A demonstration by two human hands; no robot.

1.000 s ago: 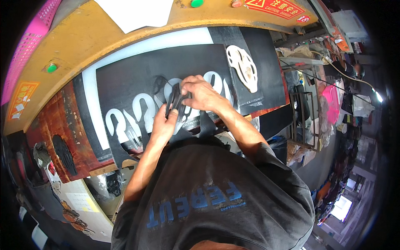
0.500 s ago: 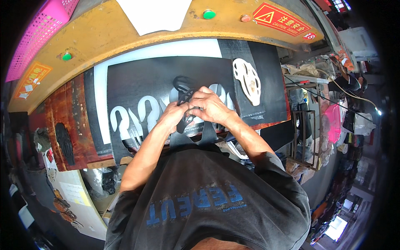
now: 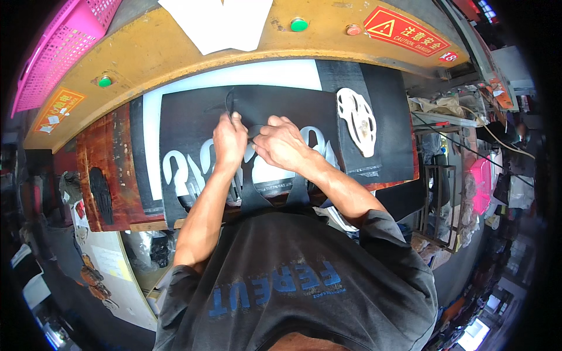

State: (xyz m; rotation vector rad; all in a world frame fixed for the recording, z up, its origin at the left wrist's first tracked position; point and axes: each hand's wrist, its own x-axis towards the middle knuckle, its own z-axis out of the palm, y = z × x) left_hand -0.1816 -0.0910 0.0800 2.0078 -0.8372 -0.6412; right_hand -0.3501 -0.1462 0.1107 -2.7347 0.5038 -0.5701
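My left hand (image 3: 229, 142) is closed, pinching a thin black cut-out strip (image 3: 229, 100) that sticks up past the fingertips and is blurred. Beside it, my right hand (image 3: 282, 144) is closed too, its fingers bunched at a small dark loop (image 3: 254, 131) between the hands. Whether loop and strip are one piece I cannot tell. Both hands are over a black sheet (image 3: 298, 105) with curved openings along its near side. White shows through those openings (image 3: 174, 167), partly covered by my hands and forearms.
A white openwork mould-like plate (image 3: 356, 121) lies right of the sheet. Behind runs a yellow machine beam (image 3: 333, 41) with green buttons (image 3: 298, 24) and white paper (image 3: 216, 26). A pink basket (image 3: 64, 52) is far left; a black openwork piece (image 3: 100, 196) lies nearer on the left.
My hands have moved apart; the left went left and forward with the black strip. Before, both hands were together on a tangled black cut-out piece. The view has shifted slightly.
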